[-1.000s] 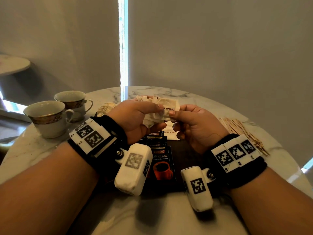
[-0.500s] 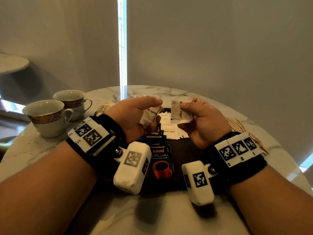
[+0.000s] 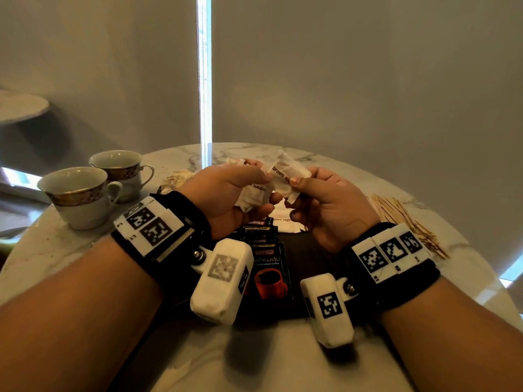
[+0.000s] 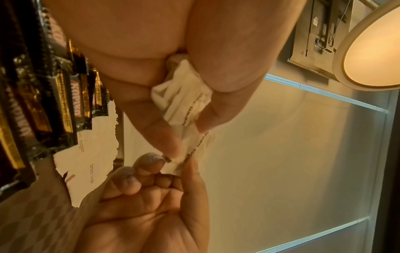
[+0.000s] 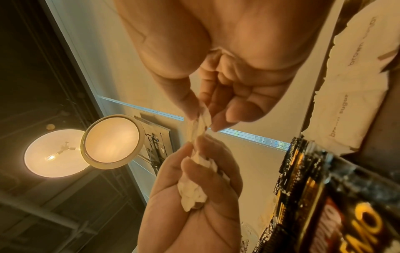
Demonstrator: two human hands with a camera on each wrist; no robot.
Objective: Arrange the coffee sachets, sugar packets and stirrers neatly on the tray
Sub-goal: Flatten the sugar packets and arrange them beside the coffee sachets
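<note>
Fingers (image 4: 173, 145) of our left hand (image 3: 226, 193) were curled round a crumpled bunch of sugar packets (image 3: 252, 195), and thumb and forefinger of our right hand (image 3: 325, 205) pinched one packet (image 3: 285, 176) by its lower corner, right against that bunch. Both hands hung just above the far end of the tray (image 3: 311, 250), and the two grips touched at the packet's edge.

The pinched packet stood tilted, its long axis running up and away from us toward the right, with the words "brown sugar" along it. Flat sugar packets (image 3: 283, 220) already lay on the tray directly beneath our hands, so we judged the coming move to be short and downward, and the right hand the nearer one for it. Coffee sachets (image 3: 268, 264) lay in an overlapping row on the tray, closer to us. Stirrers (image 3: 404, 219) sat in a loose pile on the table (image 3: 283, 363), well to the right of the tray.

How many packets the left hand held we could not tell; the palm hid most of them. Our wrists covered much of the tray.
</note>
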